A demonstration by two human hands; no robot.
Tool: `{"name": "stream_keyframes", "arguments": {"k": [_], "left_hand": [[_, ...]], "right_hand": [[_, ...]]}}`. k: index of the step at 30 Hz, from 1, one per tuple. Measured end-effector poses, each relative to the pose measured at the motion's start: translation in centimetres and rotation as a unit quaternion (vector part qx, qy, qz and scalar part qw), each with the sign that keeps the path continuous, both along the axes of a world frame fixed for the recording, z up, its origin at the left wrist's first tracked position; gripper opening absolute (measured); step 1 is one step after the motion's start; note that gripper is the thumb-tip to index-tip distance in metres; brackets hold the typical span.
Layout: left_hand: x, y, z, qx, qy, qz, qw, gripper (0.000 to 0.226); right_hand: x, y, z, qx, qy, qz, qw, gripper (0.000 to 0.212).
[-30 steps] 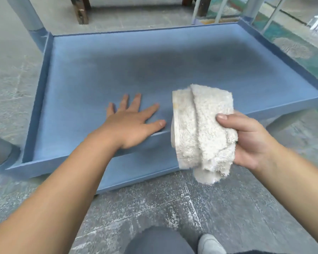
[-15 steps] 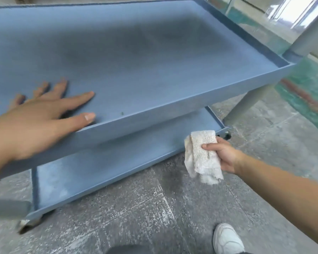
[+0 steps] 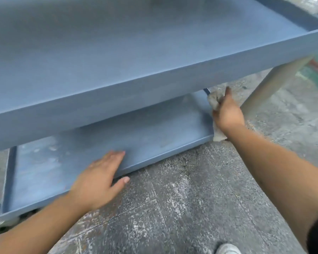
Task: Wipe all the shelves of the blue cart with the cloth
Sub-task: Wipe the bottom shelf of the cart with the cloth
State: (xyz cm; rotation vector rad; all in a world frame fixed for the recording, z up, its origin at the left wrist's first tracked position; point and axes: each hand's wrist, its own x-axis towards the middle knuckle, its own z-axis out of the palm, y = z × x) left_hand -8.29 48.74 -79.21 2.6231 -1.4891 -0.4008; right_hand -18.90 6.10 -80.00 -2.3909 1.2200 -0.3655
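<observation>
Right hand (image 3: 228, 111) has the cloth (image 3: 218, 132) bunched in its fingers, pressed on the 3 o'clock end of the lower shelf (image 3: 136, 136) of the blue cart (image 3: 154, 83). Left hand (image 3: 99, 178) is spread flat, fingers over that shelf's front lip around 7 o'clock, holding nothing. Upper shelf (image 3: 117, 43) fills the top; a white shoe (image 3: 227, 249) sits at 5 o'clock on the concrete floor (image 3: 191, 208).
</observation>
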Motion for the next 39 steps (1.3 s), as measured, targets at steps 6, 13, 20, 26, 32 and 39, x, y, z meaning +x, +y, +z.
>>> {"name": "stream_keyframes", "arguments": {"k": [6, 13, 20, 26, 32, 39], "left_hand": [[2.8, -2.9, -7.0, 0.078, 0.023, 0.186, 0.979, 0.081], [3.6, -3.6, -10.0, 0.117, 0.041, 0.207, 0.97, 0.077], [3.5, -3.7, -9.5, 0.119, 0.048, 0.203, 0.971, 0.072], [3.5, -3.9, -9.2, 0.116, 0.062, 0.207, 0.969, 0.077], [3.3, -4.2, -8.9, 0.117, 0.078, 0.208, 0.968, 0.077], [3.5, -4.0, -8.6, 0.116, 0.098, 0.206, 0.967, 0.078]], "right_hand": [[1.6, 2.4, -3.8, -0.041, 0.229, 0.186, 0.955, 0.068], [-0.6, -1.4, -5.7, -0.044, 0.255, 0.271, 0.927, 0.095], [2.3, 2.1, -7.3, -0.005, 0.207, 0.22, 0.953, 0.089], [5.5, 5.5, -7.5, -0.001, 0.219, 0.236, 0.947, 0.084], [12.4, 21.2, -8.2, 0.056, 0.146, 0.383, 0.91, 0.072], [13.0, 24.1, -8.5, 0.034, 0.066, 0.436, 0.897, 0.063]]}}
